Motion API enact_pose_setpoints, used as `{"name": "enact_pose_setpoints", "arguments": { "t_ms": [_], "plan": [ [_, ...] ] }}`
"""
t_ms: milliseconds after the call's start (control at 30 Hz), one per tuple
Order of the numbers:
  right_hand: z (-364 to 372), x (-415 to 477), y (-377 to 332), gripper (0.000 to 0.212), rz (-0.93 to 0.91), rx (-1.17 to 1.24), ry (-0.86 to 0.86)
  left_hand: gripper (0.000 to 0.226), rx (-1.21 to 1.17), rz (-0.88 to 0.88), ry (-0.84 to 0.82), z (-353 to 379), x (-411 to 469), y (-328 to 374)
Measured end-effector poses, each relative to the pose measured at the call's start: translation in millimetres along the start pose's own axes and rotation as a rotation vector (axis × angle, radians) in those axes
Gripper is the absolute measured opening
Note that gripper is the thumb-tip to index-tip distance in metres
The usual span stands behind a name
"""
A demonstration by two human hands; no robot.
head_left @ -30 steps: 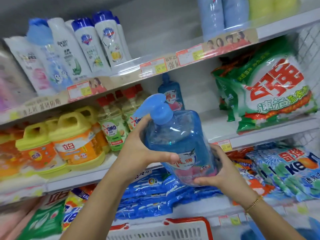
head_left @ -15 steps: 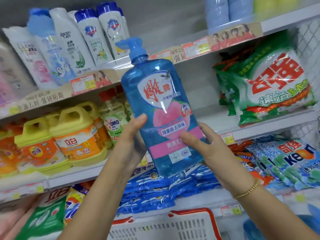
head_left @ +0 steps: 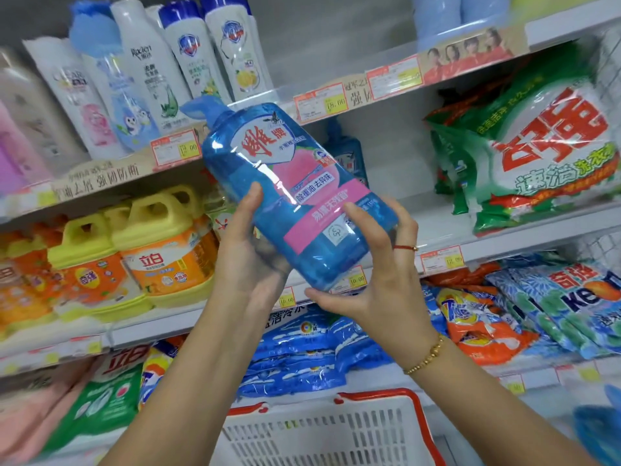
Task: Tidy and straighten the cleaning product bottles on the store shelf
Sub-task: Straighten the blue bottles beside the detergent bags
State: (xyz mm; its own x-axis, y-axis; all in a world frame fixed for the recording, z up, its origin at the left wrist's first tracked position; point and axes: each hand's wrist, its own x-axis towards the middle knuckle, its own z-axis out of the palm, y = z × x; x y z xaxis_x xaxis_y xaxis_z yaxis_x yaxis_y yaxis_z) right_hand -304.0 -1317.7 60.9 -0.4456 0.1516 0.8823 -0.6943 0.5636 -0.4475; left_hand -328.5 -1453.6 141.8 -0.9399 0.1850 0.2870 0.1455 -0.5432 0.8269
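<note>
Store shelves w/ price tags hold yellow-capped orange detergent jugs (head_left: 168, 253) at left & green-white powder bags (head_left: 537, 156) at right. Up front, big clear-blue pump bottle w/ pink label (head_left: 292, 196) tilts left, off the shelf. Left hand (head_left: 248, 260) cups its side; right hand (head_left: 376, 280) wraps its base, fingers spread.

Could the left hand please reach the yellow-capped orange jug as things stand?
Probably not yet: the left hand is gripping the blue bottle. The orange jug sits uncovered just beside it, so freeing that hand should suffice.

White store shelves (head_left: 504, 237) (stocked), grey wall (head_left: 336, 35)
</note>
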Motion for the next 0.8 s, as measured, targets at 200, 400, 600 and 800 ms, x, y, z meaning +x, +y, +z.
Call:
{"name": "enact_pose_setpoints", "arguments": {
  "t_ms": [200,400,600,800],
  "plan": [
    [-3,-1,1,0.092,0.179,0.406,0.056,0.089,0.112,0.011,-0.120,-12,6,0],
    [3,-8,2,0.090,0.727,1.496,-0.234,0.078,-0.002,-0.003,-0.182,-41,20,6],
    [4,-18,2,0.089,1.086,1.997,-0.529,0.056,-0.021,-0.015,-0.503,-48,18,14],
    [-12,3,-6,0.085,1.285,1.729,-0.578,0.050,0.002,-0.001,-0.606,-52,18,19]
  ]
}}
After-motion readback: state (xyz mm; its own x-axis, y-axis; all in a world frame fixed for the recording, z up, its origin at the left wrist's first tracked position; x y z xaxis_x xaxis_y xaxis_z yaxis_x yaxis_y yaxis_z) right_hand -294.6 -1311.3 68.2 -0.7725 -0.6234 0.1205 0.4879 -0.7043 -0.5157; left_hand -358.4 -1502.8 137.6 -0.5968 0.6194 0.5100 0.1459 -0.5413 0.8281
